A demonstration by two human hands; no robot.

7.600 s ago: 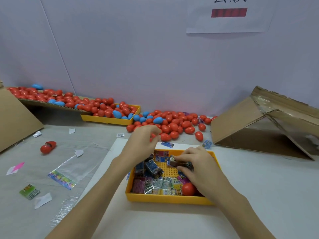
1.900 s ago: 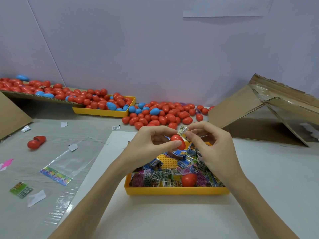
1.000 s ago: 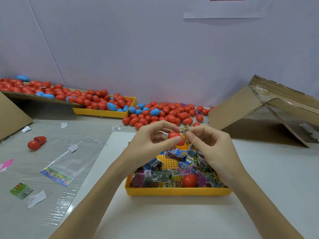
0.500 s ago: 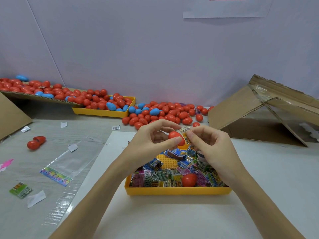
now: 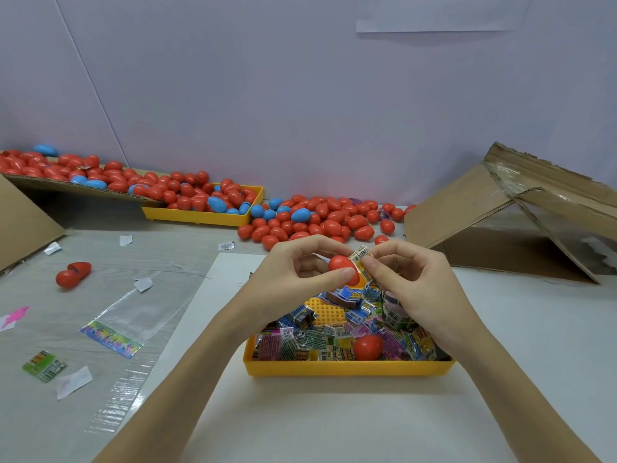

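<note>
Above the tabletop tray point(image 5: 347, 368): left hand point(image 5: 293, 275) grips egg half point(image 5: 342, 267), right hand point(image 5: 410, 282) pinches packet point(image 5: 360, 254); skewed push could jam or drop it.

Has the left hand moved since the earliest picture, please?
Yes: the left hand moved rightward, from the far left corner of the yellow tray toward its middle.

Cardboard box point(image 5: 462, 212) at right, clear bag point(image 5: 140, 309) (printed header) at left, egg pile point(image 5: 334, 225) behind.
</note>
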